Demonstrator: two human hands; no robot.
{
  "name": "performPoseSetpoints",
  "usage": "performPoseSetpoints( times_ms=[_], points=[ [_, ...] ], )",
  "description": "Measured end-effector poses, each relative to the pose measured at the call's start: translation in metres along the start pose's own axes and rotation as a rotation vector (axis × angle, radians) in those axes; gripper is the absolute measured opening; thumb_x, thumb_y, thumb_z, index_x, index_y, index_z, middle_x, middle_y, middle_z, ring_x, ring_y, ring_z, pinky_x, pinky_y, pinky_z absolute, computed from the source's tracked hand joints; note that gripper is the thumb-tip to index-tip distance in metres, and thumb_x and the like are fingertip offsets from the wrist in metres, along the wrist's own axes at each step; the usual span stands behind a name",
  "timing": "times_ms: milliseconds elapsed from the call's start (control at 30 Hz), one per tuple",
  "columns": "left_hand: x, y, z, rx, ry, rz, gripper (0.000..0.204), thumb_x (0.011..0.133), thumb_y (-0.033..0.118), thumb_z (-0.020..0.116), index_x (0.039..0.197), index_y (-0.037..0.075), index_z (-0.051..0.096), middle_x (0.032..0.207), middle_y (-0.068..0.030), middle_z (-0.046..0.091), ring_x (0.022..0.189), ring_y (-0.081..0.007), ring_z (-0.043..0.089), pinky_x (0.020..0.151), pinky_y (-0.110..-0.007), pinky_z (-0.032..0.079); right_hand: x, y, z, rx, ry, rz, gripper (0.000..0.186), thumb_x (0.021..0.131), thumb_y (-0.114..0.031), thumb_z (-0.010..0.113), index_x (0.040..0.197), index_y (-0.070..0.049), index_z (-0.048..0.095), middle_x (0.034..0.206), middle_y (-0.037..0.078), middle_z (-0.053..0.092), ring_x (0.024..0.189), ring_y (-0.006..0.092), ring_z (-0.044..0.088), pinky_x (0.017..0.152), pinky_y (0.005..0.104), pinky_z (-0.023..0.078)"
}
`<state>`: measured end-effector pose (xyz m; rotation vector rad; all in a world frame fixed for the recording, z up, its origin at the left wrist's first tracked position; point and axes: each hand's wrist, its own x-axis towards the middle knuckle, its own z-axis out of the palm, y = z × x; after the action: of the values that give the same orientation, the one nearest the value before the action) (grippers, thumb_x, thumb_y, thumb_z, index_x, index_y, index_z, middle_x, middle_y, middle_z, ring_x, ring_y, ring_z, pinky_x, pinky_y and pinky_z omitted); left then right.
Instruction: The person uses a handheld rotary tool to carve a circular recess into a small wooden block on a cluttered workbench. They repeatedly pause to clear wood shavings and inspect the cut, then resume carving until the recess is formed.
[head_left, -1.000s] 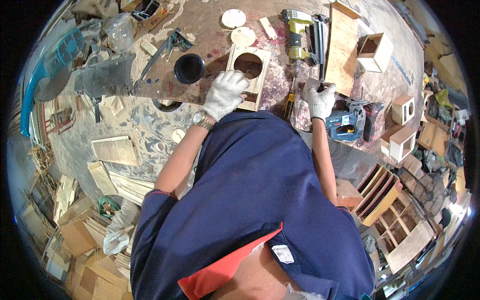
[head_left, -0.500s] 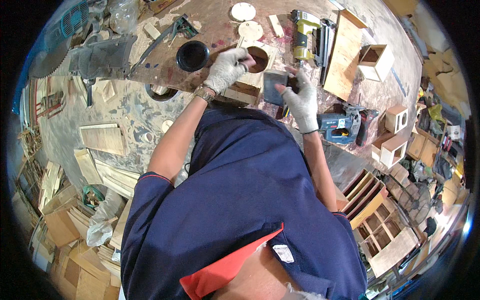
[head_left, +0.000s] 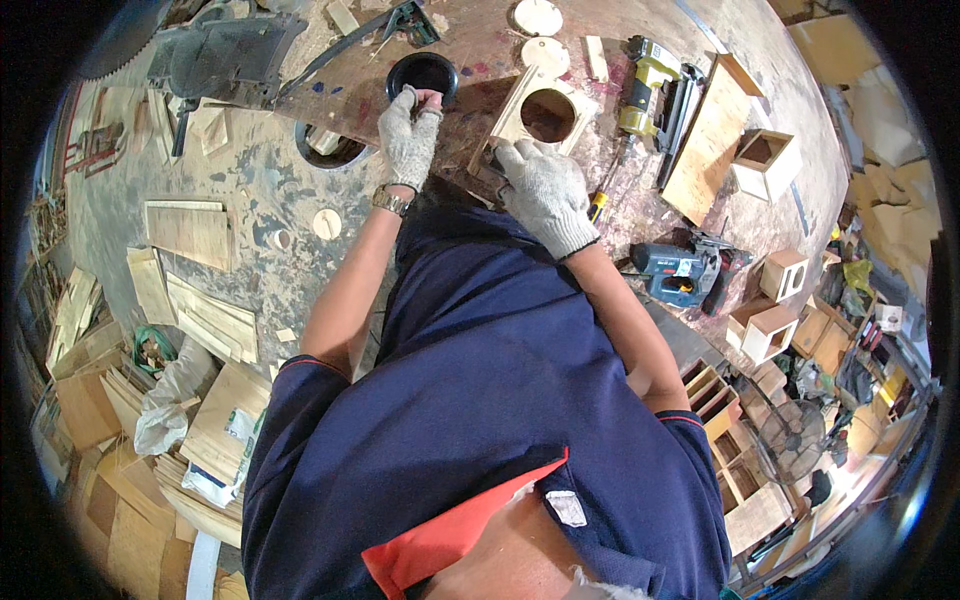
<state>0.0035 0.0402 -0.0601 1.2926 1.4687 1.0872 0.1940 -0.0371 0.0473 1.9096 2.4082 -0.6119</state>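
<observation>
My left hand [head_left: 410,145], in a pale knit glove, has its thumb and fingers pinched at the near rim of a black round bowl-like piece [head_left: 423,62]. My right hand [head_left: 547,192], also gloved, is closed over the near end of a pale wooden box [head_left: 510,112] with a large round hole in its upper face. The glove hides much of that end, and a small dark patch shows beside the fingertips. Two round wooden discs [head_left: 545,56] lie beyond the box. A narrow wood strip [head_left: 596,58] is to their right.
A yellow-green nail gun [head_left: 648,85] and a long plywood board [head_left: 710,140] lie to the right. Nearer are a blue jigsaw [head_left: 680,268] and a yellow-handled tool [head_left: 598,206]. Small wooden boxes [head_left: 768,165] stand farther right. Wood offcuts [head_left: 190,232] lie at left.
My left hand has moved from the box's hole to the black round piece. My right hand has moved left onto the box; the dark block that was beside it is out of sight. The view has shifted.
</observation>
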Motion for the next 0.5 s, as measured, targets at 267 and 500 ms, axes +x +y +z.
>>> performPoseSetpoints(
  times_ms=[267, 500],
  points=[
    [-0.015, -0.001, -0.005, 0.102, -0.027, -0.036, 0.019, 0.1, 0.018, 0.069, 0.101, -0.001, 0.071, 0.083, -0.0026, 0.07, 0.077, -0.009, 0.061, 0.072, -0.027, 0.05, 0.009, 0.002, -0.007, -0.019, -0.029, 0.021, 0.044, 0.077, -0.019, 0.076, 0.118, -0.01, 0.063, 0.106, 0.012, 0.068, 0.106, 0.0335, 0.067, 0.084, 0.0471, 0.056],
    [-0.011, -0.015, 0.001, 0.004, 0.031, 0.003, 0.017, 0.097, 0.019, 0.071, 0.097, 0.002, 0.071, 0.08, -0.0073, 0.072, 0.07, -0.0149, 0.066, 0.068, -0.033, 0.052, 0.007, 0.004, -0.007, 0.005, 0.008, -0.032, 0.043, 0.074, -0.018, 0.076, 0.115, -0.01, 0.067, 0.104, 0.014, 0.07, 0.101, 0.0356, 0.068, 0.085, 0.0482, 0.056]
  ],
)
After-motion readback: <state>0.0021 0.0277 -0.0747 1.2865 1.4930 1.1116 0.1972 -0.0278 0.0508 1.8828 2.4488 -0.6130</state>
